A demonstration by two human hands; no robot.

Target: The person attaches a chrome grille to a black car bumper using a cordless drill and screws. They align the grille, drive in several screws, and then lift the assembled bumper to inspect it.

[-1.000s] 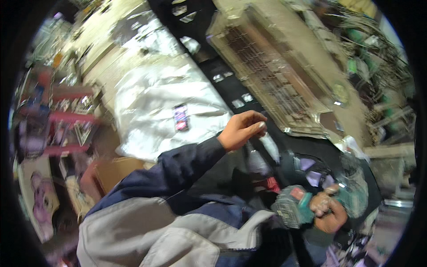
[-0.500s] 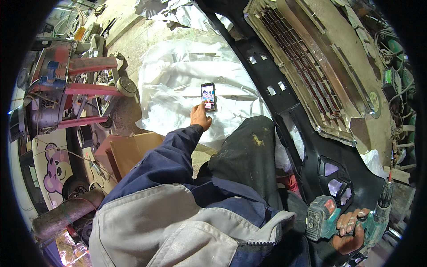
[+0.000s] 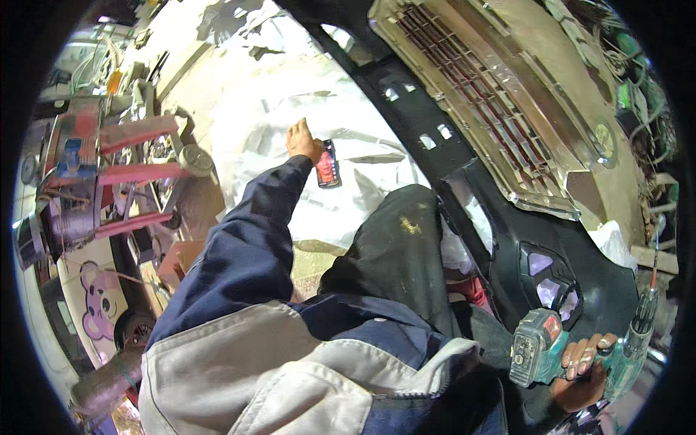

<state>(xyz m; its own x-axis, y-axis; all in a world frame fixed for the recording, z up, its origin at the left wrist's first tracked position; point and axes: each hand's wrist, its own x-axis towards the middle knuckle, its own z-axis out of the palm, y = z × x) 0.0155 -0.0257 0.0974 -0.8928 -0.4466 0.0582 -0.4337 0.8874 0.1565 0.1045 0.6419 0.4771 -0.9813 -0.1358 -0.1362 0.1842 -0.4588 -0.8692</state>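
Gripping 1 teal cordless drill (image 3: 622, 371) in the right hand (image 3: 583, 367); holding the left hand (image 3: 304, 143), fingers outstretched, beside 1 lit phone (image 3: 328, 168) inside the white sheet's (image 3: 250, 141) near edge.

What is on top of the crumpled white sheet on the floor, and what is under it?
On the crumpled white sheet lies a lit, black rectangular phone, the bare left hand at its left edge. Whatever is underneath is covered and cannot be seen.
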